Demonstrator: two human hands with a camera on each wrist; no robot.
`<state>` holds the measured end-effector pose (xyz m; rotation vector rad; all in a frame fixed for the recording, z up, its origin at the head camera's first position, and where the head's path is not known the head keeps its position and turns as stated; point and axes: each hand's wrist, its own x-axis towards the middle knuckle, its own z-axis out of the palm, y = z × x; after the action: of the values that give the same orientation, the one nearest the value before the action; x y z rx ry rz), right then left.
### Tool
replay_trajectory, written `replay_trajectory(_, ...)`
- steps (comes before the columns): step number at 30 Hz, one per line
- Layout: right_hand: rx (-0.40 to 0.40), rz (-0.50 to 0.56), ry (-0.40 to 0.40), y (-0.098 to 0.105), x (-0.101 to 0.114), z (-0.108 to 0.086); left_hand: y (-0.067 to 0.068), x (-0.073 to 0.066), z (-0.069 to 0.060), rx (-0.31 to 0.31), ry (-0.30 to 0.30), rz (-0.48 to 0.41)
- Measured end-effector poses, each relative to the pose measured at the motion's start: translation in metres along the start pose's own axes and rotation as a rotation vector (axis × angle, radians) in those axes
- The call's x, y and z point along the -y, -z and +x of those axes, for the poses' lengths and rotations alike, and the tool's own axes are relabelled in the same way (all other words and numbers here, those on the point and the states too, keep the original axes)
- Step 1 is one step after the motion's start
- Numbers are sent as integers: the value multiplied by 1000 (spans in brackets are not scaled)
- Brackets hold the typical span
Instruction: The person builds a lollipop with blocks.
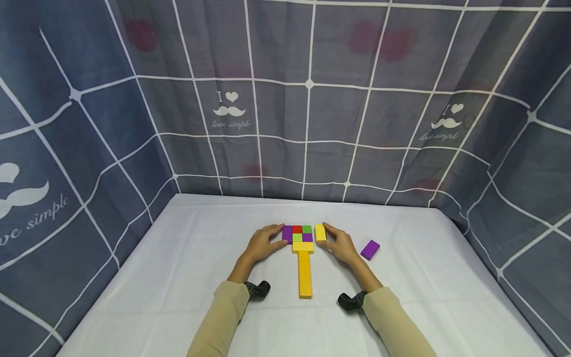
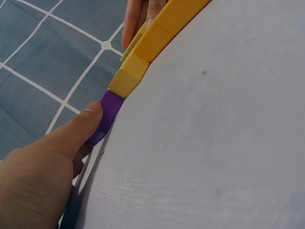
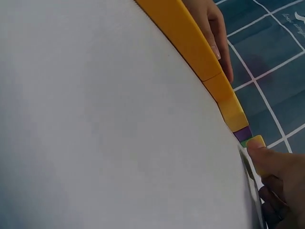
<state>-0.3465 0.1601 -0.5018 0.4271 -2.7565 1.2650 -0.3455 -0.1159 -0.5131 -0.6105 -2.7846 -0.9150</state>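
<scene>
My left hand (image 1: 260, 244) pinches a purple block (image 1: 287, 234) between thumb and fingers, at the left side of a flat group of blocks. That group has a red block (image 1: 297, 229), a green block (image 1: 307, 229), a light green block (image 1: 297, 237) and a small purple block (image 1: 307, 237). Below them lies a yellow crosswise block (image 1: 303, 247), then a long orange-yellow strip (image 1: 305, 277) pointing toward me. Between thumb and fingers my right hand (image 1: 341, 245) holds a yellow block (image 1: 320, 232), a narrow gap right of the group. In the right wrist view the thumb (image 3: 267, 155) covers part of it.
A loose purple block (image 1: 370, 250) lies to the right of my right hand. The blocks rest on a white tabletop (image 1: 178, 297). A dark checked curtain (image 1: 276, 114) stands behind and along both sides. Each wrist carries a black camera.
</scene>
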Motion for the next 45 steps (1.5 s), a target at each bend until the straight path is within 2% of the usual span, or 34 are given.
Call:
replay_trajectory(2,1,9,-22,-2,-2,1,0,-1,0,3,-2,0)
replay_trajectory(9,16,7,-4,-6,-3,-2,2,-2,-1,-6,3,-5)
replay_trajectory(13,-7,16,-26,-4,-3,-7,0,-2,-1,3,-2,-6)
replay_trajectory(21,-54,34,50,-6,-7,-9,0,-2,0,-9,-10,-2)
replay_trajectory(31,-86,9,60,-10,-8,-8,1,-4,-2,-14,0,-7)
replay_trajectory(41,-166,-1,176,-13,-9,-11,0,-2,0,-12,7,-5)
replay_trajectory(45,-143,16,141,-12,-8,-11,0,-3,-1,-7,20,-4)
